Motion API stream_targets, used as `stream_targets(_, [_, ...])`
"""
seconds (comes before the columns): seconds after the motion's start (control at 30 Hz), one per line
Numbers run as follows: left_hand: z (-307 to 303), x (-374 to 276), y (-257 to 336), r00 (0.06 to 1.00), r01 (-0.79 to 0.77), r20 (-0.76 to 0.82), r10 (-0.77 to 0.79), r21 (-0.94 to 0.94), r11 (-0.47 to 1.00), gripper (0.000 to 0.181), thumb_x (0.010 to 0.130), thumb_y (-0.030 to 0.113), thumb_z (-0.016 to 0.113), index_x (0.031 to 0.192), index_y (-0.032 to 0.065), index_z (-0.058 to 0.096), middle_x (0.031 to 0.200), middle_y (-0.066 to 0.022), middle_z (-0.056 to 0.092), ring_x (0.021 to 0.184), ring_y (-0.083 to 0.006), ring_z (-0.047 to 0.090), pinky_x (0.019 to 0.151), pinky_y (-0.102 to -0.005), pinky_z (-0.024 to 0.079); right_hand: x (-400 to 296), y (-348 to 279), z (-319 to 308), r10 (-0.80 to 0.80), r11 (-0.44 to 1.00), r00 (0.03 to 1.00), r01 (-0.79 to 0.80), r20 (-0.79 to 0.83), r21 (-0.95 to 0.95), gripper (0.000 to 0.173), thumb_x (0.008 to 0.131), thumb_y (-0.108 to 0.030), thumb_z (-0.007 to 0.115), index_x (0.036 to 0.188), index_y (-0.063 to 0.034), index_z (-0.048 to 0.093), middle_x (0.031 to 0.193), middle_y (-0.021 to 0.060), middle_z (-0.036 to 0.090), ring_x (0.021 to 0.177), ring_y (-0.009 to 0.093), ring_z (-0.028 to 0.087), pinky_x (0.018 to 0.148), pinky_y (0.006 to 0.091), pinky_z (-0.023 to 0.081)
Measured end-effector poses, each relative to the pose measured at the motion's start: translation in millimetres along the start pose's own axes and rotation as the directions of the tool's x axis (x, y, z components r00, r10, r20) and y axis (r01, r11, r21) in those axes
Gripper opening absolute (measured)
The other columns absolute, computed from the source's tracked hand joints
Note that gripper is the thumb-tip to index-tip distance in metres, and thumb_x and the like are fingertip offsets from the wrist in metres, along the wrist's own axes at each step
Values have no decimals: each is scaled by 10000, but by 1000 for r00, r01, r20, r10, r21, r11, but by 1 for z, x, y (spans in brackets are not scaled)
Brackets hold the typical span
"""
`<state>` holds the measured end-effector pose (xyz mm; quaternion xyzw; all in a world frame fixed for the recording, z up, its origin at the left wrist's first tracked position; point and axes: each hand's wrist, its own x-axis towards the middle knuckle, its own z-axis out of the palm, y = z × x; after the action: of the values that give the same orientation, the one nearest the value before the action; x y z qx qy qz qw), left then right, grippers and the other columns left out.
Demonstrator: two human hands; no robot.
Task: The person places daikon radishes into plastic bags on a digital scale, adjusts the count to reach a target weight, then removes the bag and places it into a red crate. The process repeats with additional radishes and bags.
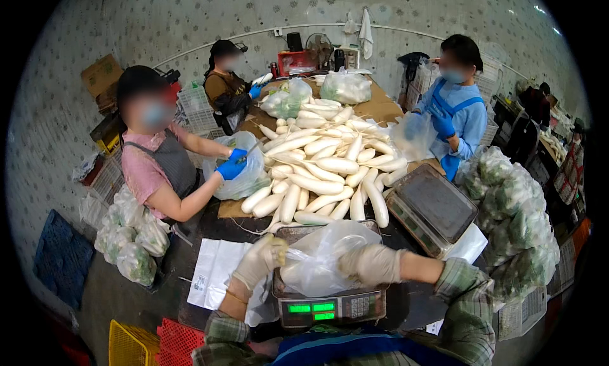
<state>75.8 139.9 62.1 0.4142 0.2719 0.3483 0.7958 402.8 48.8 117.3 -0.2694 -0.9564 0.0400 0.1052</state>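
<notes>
A translucent plastic bag [328, 256] with white radishes inside rests on a digital scale [333, 306], whose green displays are lit. My left hand [260, 262], in a pale glove, pinches a gathered corner of the bag at its left side. My right hand [373, 265], gloved too, presses against the bag's right side; its fingers are blurred and partly hidden by the plastic. Just beyond the scale lies a large heap of white radishes [328, 168]. White plastic bags [216, 271] lie flat to the left of the scale.
A second scale [433, 209] stands at the right. One co-worker's blue-gloved hands [233, 164] hold a knife over an open bag; another co-worker [459, 104] handles a bag. Filled bags are stacked at right [518, 223] and left [133, 237]. Plastic crates [178, 342] sit below.
</notes>
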Motion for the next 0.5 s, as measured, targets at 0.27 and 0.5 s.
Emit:
stream_targets(0.27, [73,-25,17,956,-146,128,263,988,48,248,871,258,719,888,13,687,828,-75,715,674,-160,652,613,-327,524,22,14,-36,119,989,978,-132,-170,-63,137,766,-190,671,841,-81,633,779,112,631,690,316,646,603,435,506])
stream_targets(0.5, [108,-31,37,996,-87,40,82,128,988,330,976,277,586,1081,-34,615,884,-111,689,681,-114,588,558,-212,429,32,-11,-22,109,910,972,-181,-206,-373,123,764,-163,637,754,-73,554,720,82,549,611,266,586,548,402,498])
